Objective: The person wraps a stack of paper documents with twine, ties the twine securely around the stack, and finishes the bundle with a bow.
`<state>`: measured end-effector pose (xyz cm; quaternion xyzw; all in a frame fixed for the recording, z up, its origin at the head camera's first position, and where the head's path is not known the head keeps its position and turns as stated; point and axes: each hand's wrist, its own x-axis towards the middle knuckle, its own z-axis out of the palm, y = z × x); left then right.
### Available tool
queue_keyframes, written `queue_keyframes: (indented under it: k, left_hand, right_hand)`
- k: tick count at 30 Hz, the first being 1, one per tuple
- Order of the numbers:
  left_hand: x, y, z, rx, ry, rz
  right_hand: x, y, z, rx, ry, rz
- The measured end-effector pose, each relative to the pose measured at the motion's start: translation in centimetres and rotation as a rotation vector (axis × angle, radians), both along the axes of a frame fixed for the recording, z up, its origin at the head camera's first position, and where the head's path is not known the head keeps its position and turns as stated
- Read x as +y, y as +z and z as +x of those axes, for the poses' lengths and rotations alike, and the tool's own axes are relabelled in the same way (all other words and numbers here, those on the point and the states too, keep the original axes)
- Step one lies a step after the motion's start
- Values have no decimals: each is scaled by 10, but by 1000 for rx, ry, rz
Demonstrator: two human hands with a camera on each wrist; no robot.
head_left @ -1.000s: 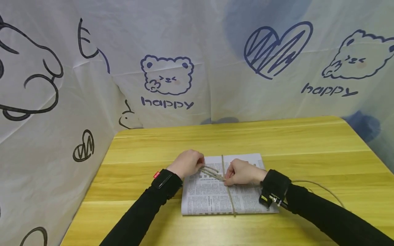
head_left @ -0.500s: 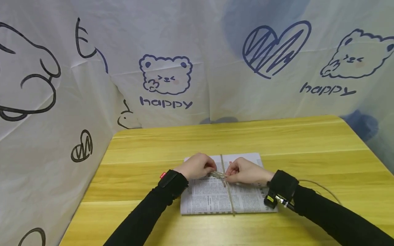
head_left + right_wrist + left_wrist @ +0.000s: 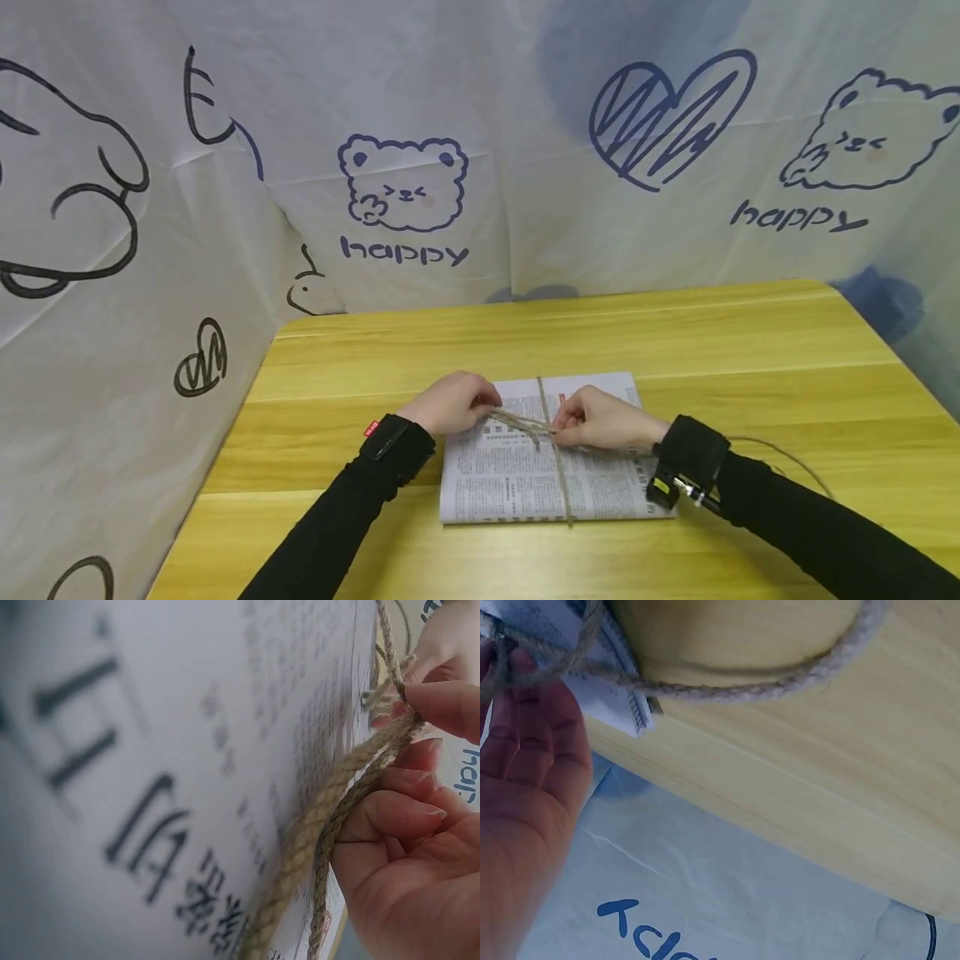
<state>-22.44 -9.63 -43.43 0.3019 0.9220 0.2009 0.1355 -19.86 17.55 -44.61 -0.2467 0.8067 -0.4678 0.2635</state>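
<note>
A folded newspaper stack (image 3: 506, 492) lies on the table, with braided twine (image 3: 562, 483) running across its top from back to front. Over the stack's upper left, my left hand (image 3: 450, 403) grips strands of the twine, which stretch to the crossing in the middle. Just right of that crossing, my right hand (image 3: 606, 419) pinches the twine between thumb and fingers. Close up in the right wrist view, two twine strands (image 3: 296, 859) run over the print to the fingertips. A twine loop (image 3: 761, 690) curves away from the left hand in the left wrist view.
A long twine tail (image 3: 787, 458) lies on the wooden table (image 3: 585, 333) beyond the right wrist. White cloth (image 3: 510, 167) with drawn bears and hearts hangs behind the table and along its left side.
My left hand moved in toward the right hand, then back out to the left with the twine strands stretched between them. The right hand stays nearly in place at the crossing.
</note>
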Motion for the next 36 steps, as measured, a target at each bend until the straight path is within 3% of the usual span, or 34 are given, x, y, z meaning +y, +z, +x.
queue_keyframes:
  k: [14, 20, 28, 33, 36]
  left_hand:
    - [13, -10, 7, 61, -27, -7]
    - [14, -8, 9, 29, -54, 16]
    - [-4, -4, 7, 5, -21, -38]
    - [-6, -5, 7, 24, -10, -60]
    - [-3, -4, 8, 75, -12, -78]
  right_hand:
    - [2, 2, -1, -26, 0, -7]
    - [4, 2, -2, 9, 34, 0]
    - [26, 2, 3, 289, 88, 160]
    - [31, 1, 10, 391, 90, 242]
    - [28, 1, 13, 422, 87, 272]
